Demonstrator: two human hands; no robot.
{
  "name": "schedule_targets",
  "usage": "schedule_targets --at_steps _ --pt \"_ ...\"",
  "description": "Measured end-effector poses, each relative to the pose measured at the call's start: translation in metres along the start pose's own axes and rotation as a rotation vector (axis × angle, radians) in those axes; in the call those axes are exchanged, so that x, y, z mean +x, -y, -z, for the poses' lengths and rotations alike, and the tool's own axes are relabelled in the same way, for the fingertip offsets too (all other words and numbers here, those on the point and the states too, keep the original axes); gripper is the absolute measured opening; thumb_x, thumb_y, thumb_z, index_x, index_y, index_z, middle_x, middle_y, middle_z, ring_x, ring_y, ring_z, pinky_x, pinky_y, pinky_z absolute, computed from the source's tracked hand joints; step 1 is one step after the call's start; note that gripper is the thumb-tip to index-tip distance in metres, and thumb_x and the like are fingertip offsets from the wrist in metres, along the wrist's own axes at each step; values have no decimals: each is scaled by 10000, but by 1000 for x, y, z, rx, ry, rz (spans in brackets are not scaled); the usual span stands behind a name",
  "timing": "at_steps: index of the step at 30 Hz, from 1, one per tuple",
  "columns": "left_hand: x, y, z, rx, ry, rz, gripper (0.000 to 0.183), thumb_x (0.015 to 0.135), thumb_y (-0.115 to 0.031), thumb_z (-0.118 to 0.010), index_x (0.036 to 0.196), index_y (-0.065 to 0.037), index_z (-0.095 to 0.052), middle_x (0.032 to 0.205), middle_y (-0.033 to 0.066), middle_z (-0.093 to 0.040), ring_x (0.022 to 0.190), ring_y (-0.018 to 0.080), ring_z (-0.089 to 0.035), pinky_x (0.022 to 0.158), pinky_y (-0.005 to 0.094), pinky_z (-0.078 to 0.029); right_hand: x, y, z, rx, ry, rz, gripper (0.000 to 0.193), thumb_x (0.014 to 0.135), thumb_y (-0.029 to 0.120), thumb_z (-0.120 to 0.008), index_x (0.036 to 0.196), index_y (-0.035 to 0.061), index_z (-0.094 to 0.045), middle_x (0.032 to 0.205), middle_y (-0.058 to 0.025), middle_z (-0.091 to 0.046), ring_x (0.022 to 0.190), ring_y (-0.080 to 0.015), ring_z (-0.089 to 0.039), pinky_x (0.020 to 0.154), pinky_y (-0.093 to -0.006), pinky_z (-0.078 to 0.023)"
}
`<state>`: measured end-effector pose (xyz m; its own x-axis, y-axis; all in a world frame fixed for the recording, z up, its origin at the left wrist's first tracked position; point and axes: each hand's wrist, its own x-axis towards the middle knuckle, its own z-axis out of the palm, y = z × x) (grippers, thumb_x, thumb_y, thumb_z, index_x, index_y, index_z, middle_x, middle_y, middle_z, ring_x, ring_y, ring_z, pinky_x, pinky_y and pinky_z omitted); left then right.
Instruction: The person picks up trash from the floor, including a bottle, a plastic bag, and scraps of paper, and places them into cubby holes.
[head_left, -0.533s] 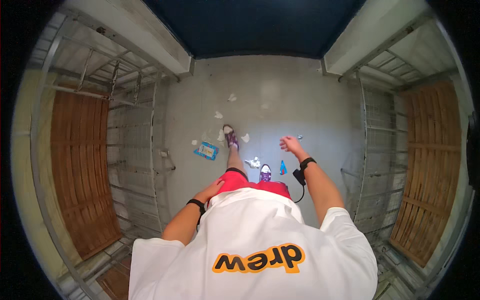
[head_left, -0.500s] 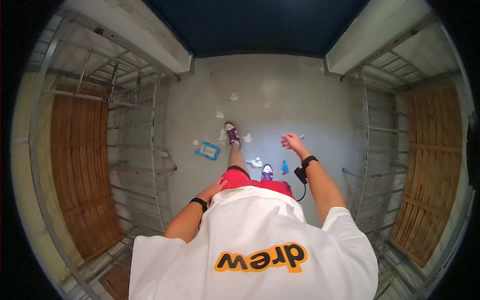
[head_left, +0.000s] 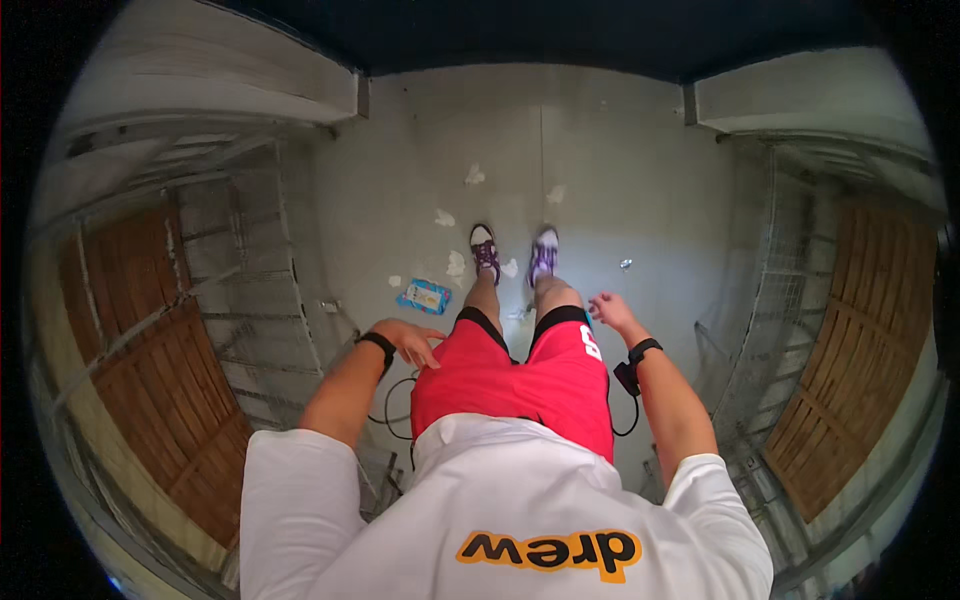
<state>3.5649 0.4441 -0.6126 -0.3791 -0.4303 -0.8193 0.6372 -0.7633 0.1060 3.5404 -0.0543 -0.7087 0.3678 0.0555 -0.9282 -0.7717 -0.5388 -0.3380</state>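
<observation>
My left hand [head_left: 408, 343] hangs by the left hip, its fingers spread and nothing in them. Its fingertips are at the edge of the red shorts [head_left: 510, 385]; whether they touch the cloth I cannot tell. Beside the right thigh is my right hand [head_left: 612, 310], fingers loosely bent and apart, with nothing seen in it. A blue packet [head_left: 426, 296] with a pale label lies flat on the floor left of my feet. Several crumpled white tissues [head_left: 456, 264] are scattered around the purple-and-white shoes [head_left: 484, 250]. A bit of blue shows just past my right fingertips, mostly hidden.
Metal rack frames with wire mesh line both sides, with brown slatted wooden panels [head_left: 150, 370] behind them. A small shiny scrap [head_left: 626, 265] lies on the grey floor [head_left: 650, 160] to the right. Dark cables hang beside both hips. A dark blue surface spans the far end.
My left hand has come off the shorts and out to the left. The right hand has drawn back toward my thigh. My right foot has moved forward, level with the left.
</observation>
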Motion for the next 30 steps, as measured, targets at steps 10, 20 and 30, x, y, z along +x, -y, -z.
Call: schedule_targets --at_steps 10,20,30 --pt "143 -88 255 199 -991 -298 361 824 -299 -634 1062 -29 -608 1047 181 -643 982 335 -616 866 393 -480 205 68 40 115 216 -68 318 955 299 -430 1060 57 -606 900 -56 -688 726 -159 -623 615 -288 -467" --pt "334 -114 410 458 -947 -125 429 877 -279 -608 1272 -145 -508 1314 196 -496 1248 336 -455 1032 408 -389 423 15 43 -547 -53 120 399 917 285 -490 1231 44 -543 1168 -181 -624 1077 -336 -597 955 -390 -450" --pt "452 -120 461 717 -1187 -213 635 839 -183 -544 1437 -269 -350 1518 277 -33 1379 459 -193 1095 494 -323 547 -1 -9 -773 -106 291 497 887 253 -573 1366 277 -443 1524 -237 -102 1246 -462 -430 1048 -469 -397"
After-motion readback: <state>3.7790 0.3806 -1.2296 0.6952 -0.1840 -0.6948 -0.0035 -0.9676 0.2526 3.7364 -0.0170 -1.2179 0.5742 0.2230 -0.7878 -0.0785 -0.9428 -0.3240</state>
